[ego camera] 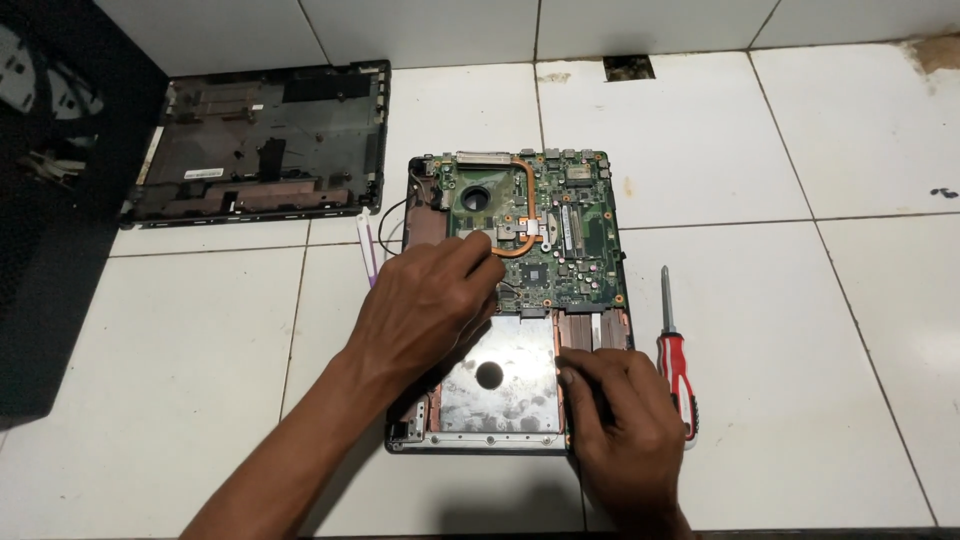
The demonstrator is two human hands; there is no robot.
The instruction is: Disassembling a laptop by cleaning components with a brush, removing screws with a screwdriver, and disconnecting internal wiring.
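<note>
Head view, looking straight down at a white tiled floor point(780, 150), and an opened laptop point(510, 300) lies in the middle with its green board point(560, 225) facing up at the far end. The left hand point(425, 310) comes in from the near left and is curled over the board's near-left edge, fingertips pinched together at a spot just below the copper heat pipe point(525, 215); whether anything small is caught between them cannot be told. The right hand point(625, 420) rests flat on the laptop's near-right corner, fingers spread loosely and holding nothing, apparently pressing down to steady the shell while the other hand works. Between the two hands shows a bare metal plate point(500, 385) with a round hole. A red-handled screwdriver point(675, 355) lies on the tiles just right of the laptop, close beside the right hand, tip pointing far. The removed black cover point(260, 145) sits well apart at the far left, out of the way. A thin white strip point(366, 245) lies just left of the laptop.
</note>
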